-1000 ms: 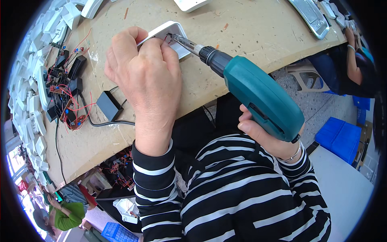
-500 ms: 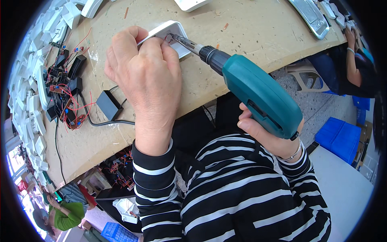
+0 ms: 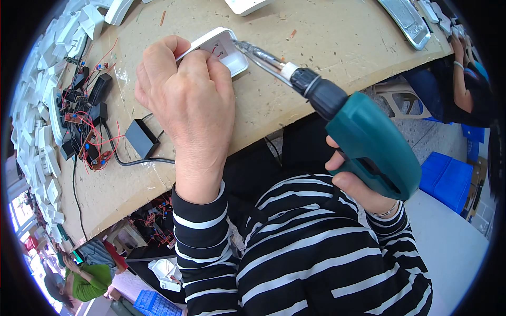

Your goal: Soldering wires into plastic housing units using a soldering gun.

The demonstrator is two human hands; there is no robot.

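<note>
My left hand (image 3: pixel 187 95) is closed around a white plastic housing (image 3: pixel 237 62), tilted on the table with its hollow side toward the right. Bits of red wire show inside the housing; my fingertips are partly hidden behind and within it. My right hand (image 3: pixel 358 184) grips a dark green electric screwdriver (image 3: pixel 377 145) with a black collar. Its long metal bit (image 3: pixel 258 54) points up and left, with the tip close to the housing's right rim. Whether the tip touches the rim I cannot tell.
A heap of circuit boards with red wires (image 3: pixel 89 124) lies left on the table (image 3: pixel 284 100), near a black box (image 3: pixel 141 138) with a cable. White housings (image 3: pixel 37 131) pile up along the left edge. A metal tray (image 3: pixel 408 26) stands at the far right, near another person's arm (image 3: pixel 463 79).
My right hand has drawn the electric screwdriver back to the right and down, so its tip has left the housing's inside. My left hand and the housing have barely moved.
</note>
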